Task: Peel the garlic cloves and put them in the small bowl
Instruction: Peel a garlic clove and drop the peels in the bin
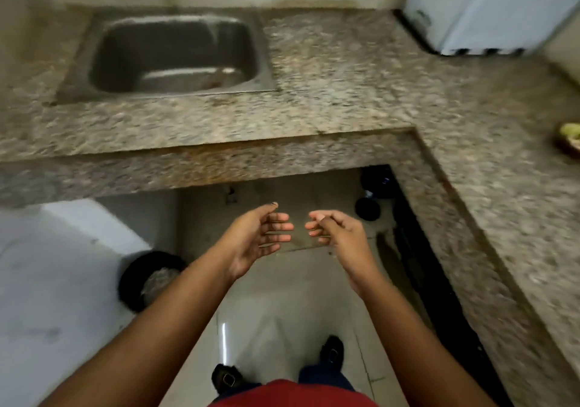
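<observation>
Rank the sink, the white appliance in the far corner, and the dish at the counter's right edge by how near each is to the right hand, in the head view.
From the right hand, held over the floor:
1. Sink, set in the counter ahead and to the left.
2. Dish, far right, cut off by the frame edge; close to the sink's rank, so that order is uncertain.
3. White appliance, back right corner, clearly farthest.

We are holding both bare forearms out in front of us, the hands close together but apart. Our left hand (262, 235) is turning palm inward with its fingers relaxed and nearly straight. Our right hand (334, 229) is facing it, fingers loosely curled and holding nothing.
</observation>
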